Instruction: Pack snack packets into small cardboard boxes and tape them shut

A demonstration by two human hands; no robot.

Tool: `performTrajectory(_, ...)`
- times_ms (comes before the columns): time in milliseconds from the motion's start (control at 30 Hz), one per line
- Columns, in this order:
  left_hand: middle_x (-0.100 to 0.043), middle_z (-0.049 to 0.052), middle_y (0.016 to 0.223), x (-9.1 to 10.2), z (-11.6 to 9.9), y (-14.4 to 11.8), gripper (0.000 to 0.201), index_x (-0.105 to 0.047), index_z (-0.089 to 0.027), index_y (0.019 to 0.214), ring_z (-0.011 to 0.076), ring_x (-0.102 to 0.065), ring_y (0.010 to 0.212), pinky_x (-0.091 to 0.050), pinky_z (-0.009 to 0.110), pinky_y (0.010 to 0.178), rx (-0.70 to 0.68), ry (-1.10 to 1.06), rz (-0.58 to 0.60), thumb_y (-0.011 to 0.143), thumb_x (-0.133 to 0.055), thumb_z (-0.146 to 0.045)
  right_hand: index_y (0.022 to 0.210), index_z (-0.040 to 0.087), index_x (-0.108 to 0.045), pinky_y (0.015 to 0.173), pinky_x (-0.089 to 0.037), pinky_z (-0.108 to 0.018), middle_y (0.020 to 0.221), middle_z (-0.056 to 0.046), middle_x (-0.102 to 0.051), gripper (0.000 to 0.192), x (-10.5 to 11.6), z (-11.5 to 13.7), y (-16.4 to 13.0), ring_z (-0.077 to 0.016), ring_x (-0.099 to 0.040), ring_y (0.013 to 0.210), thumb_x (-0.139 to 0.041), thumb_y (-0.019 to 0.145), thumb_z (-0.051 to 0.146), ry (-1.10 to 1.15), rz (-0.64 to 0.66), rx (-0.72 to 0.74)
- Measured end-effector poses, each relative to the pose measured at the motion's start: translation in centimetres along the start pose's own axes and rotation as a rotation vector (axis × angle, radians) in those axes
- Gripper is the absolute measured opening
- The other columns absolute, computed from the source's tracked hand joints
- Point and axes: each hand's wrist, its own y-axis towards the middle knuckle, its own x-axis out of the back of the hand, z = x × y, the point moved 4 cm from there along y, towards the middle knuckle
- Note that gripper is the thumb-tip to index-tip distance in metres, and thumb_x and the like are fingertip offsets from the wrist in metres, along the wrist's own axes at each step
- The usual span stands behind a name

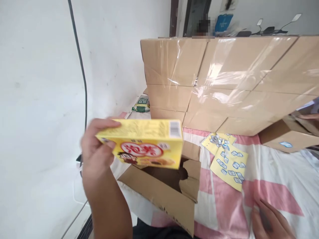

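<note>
Left hand (pixel 96 152) grips yellow snack box (pixel 144 143) over open carton (pixel 164 186), mid-handling; right hand (pixel 270 220) rests empty, fingers loosely spread, on bedsheet (pixel 274 172) lower right.

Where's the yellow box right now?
In the head view, the yellow box is at left-centre, held up in the left hand just above the open cardboard carton, in front of the wrapped stack of brown cartons.
</note>
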Motion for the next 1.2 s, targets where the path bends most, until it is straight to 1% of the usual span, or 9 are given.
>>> performTrajectory(100,-0.069,0.009,0.117,-2.2,1.8,-2.7,0.030,-0.064,-0.023,0.098,0.0329,-0.064,0.116,-0.057,0.044,0.088,0.023,0.002,0.333,0.073,-0.070,-0.037,0.123,0.021,-0.067,0.086,-0.056,-0.049,0.127,-0.015,-0.069,0.033,0.3,1.1,-0.1,-0.0384,-0.070,0.109,-0.053,0.098,0.037,0.025,-0.119,0.037)
performTrajectory(300,-0.068,0.005,0.122,-4.8,5.3,-4.6,0.018,-0.072,-0.026,0.084,0.0283,-0.064,0.111,-0.048,0.047,0.107,0.136,0.594,0.958,0.084,-0.054,-0.031,0.114,0.016,-0.072,0.071,-0.054,-0.034,0.123,-0.011,-0.073,0.032,0.0,1.2,-0.6,-0.0261,-0.073,0.092,-0.053,0.098,0.037,0.032,-0.212,0.106)
performTrajectory(433,-0.065,0.003,0.136,-5.7,3.0,-5.3,0.035,-0.069,-0.028,0.119,0.0316,-0.052,0.135,-0.028,0.055,0.124,-0.044,0.747,0.932,0.090,-0.050,-0.030,0.112,0.019,-0.073,0.063,-0.053,-0.032,0.121,-0.008,-0.073,0.032,-0.1,0.9,-0.6,-0.0237,-0.074,0.086,-0.054,0.096,0.039,0.079,-0.274,0.115)
performTrajectory(533,-0.056,0.004,0.151,-7.2,1.6,-6.1,0.063,-0.045,-0.031,0.152,0.0321,-0.051,0.138,-0.040,0.051,0.117,-0.057,0.751,1.010,0.090,-0.054,-0.035,0.112,0.021,-0.072,0.066,-0.056,-0.033,0.121,-0.007,-0.073,0.030,-0.3,1.1,-0.5,-0.0262,-0.074,0.096,-0.054,0.096,0.039,0.096,-0.276,0.154)
performTrajectory(667,-0.067,0.009,0.135,-8.8,1.5,-6.4,0.067,-0.041,-0.030,0.156,0.0319,-0.066,0.114,-0.055,0.045,0.093,0.018,0.798,1.116,0.092,-0.054,-0.048,0.110,0.021,-0.071,0.070,-0.058,-0.035,0.121,-0.007,-0.073,0.028,-0.4,1.1,-0.5,-0.0278,-0.074,0.101,-0.054,0.096,0.038,0.102,-0.287,0.171)
performTrajectory(867,-0.048,0.005,0.157,-8.6,-1.4,-4.9,0.077,-0.018,-0.037,0.165,0.0303,-0.049,0.140,-0.043,0.047,0.113,-0.240,0.786,0.970,0.094,-0.048,-0.037,0.110,0.022,-0.072,0.063,-0.056,-0.033,0.121,-0.006,-0.074,0.027,-0.4,1.1,-0.8,-0.0238,-0.075,0.089,-0.055,0.096,0.036,0.124,-0.313,0.103)
performTrajectory(967,-0.061,0.005,0.142,-9.4,-1.0,-5.0,0.073,-0.030,-0.035,0.162,0.0330,-0.051,0.135,-0.034,0.055,0.118,-0.265,0.892,1.076,0.092,-0.051,-0.039,0.110,0.021,-0.072,0.062,-0.055,-0.033,0.121,-0.007,-0.074,0.026,-0.3,1.3,-0.8,-0.0247,-0.075,0.090,-0.055,0.096,0.036,0.137,-0.322,0.091)
performTrajectory(1067,-0.072,0.008,0.123,-10.4,1.5,-5.5,0.069,-0.047,-0.032,0.155,0.0348,-0.061,0.120,-0.041,0.055,0.110,-0.096,1.039,1.265,0.087,-0.054,-0.034,0.109,0.021,-0.072,0.060,-0.054,-0.032,0.120,-0.008,-0.074,0.026,-0.2,1.4,-0.9,-0.0244,-0.075,0.089,-0.055,0.095,0.035,0.153,-0.324,0.080)
performTrajectory(1200,-0.062,0.005,0.146,-9.8,2.6,-5.2,0.067,-0.050,-0.035,0.152,0.0339,-0.059,0.129,-0.048,0.046,0.105,0.013,1.008,1.298,0.087,-0.058,-0.048,0.109,0.022,-0.072,0.060,-0.054,-0.034,0.121,-0.008,-0.073,0.024,-0.4,1.0,-0.9,-0.0236,-0.074,0.084,-0.056,0.095,0.033,0.164,-0.321,0.065)
